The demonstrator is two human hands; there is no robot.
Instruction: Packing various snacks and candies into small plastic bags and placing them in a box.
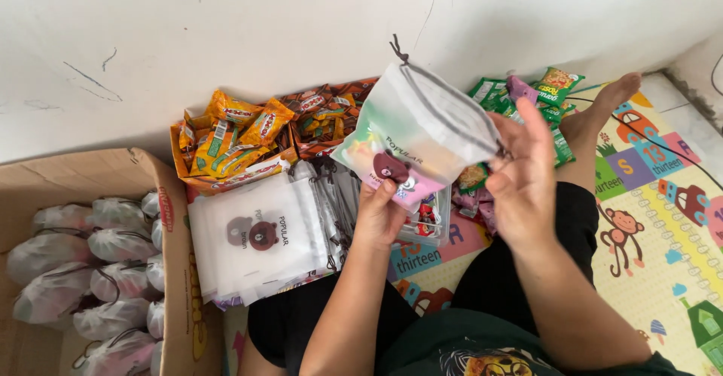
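Observation:
A translucent white drawstring pouch [419,127] with a bear print and grey cord is held up in front of me, snacks showing through it. My left hand [379,212] grips its lower edge from below. My right hand [522,172] is at its right side, fingers pinching the grey drawstring near the pouch mouth. Below the left hand lies a stack of flat empty pouches [260,236] of the same kind.
A cardboard box [173,270] at left holds several filled, tied pouches [83,270]. Orange snack packets [233,139] fill open boxes by the white wall. Green snack packets [527,93] lie at right. My foot [602,112] rests on a colourful play mat [663,218].

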